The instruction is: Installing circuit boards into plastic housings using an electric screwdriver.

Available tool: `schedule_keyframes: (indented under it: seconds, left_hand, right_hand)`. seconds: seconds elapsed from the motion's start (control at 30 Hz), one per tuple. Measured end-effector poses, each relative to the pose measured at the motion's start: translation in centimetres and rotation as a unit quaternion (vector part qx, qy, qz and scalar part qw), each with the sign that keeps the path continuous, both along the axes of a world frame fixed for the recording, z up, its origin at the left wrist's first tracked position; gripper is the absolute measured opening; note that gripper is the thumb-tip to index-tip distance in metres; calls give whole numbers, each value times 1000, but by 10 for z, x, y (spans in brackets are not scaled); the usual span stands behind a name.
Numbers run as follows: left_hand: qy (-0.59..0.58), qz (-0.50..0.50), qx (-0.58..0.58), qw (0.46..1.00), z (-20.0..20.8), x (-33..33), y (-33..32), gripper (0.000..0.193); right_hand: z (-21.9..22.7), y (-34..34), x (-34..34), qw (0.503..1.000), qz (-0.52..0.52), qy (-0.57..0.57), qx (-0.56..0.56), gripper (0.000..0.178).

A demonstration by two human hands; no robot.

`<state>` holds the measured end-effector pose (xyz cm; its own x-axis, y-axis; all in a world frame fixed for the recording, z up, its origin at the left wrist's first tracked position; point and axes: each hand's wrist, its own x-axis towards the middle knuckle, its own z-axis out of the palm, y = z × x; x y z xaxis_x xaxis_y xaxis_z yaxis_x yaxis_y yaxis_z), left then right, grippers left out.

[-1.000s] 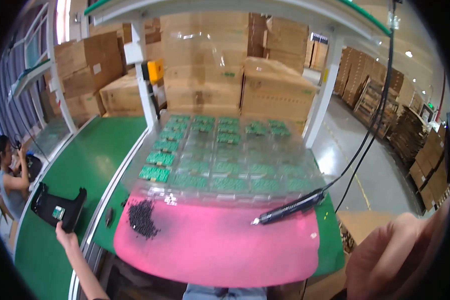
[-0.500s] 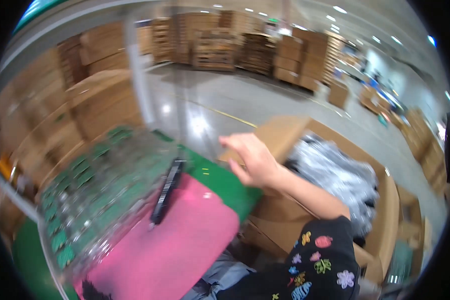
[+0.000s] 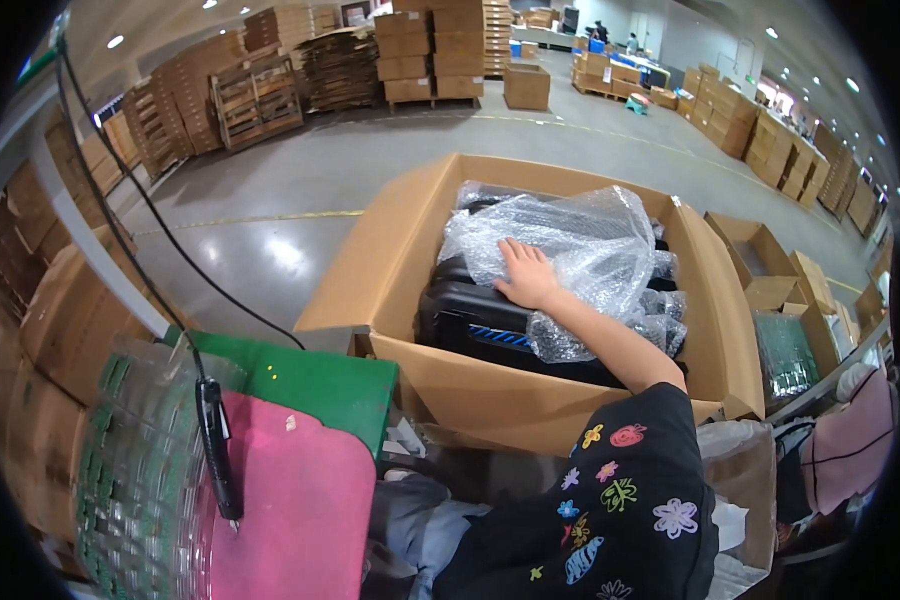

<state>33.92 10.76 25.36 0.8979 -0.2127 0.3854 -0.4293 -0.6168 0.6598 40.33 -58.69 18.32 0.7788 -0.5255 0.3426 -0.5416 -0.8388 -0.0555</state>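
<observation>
My right hand (image 3: 530,277) reaches into a large open cardboard box (image 3: 470,385), its fingers stretched out and spread. They rest on bubble wrap (image 3: 610,240) at the edge of a black hard-shell item (image 3: 475,308) with blue stripes on its side. More black pieces lie under the wrap, mostly hidden. My left hand is out of view. To the left, a black corded electric screwdriver (image 3: 216,450) lies on a pink mat (image 3: 295,500), its tip toward me.
Beside the mat, stacked clear plastic trays (image 3: 135,480) stand on a green table (image 3: 320,380). The screwdriver's black cable (image 3: 210,285) loops overhead. Open cartons (image 3: 755,250) stand at the right, near another person's pink-clad arm (image 3: 850,440). Stacked boxes (image 3: 430,50) are farther back.
The view has swung right. My right hand has moved from above the green table's edge into the cardboard box, onto the bubble wrap and black item.
</observation>
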Motion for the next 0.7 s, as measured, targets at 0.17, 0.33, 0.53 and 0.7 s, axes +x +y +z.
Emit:
schedule_keyframes:
  seconds: [0.17,0.33,0.53,0.7]
  left_hand:
    - [-17,-86,20,996,-8,14,-33,14]
    - [21,-50,14,998,-10,8,-38,16]
    - [-22,-24,1,999,-7,7,-49,15]
    - [-13,-35,-6,999,-4,1,-46,14]
  right_hand:
    - [38,67,27,975,208,-74,31,53]
    - [-20,108,19,968,170,181,-41,25]
    - [-52,91,-9,960,160,216,-77,27]
    - [-34,79,-14,918,180,321,149,31]
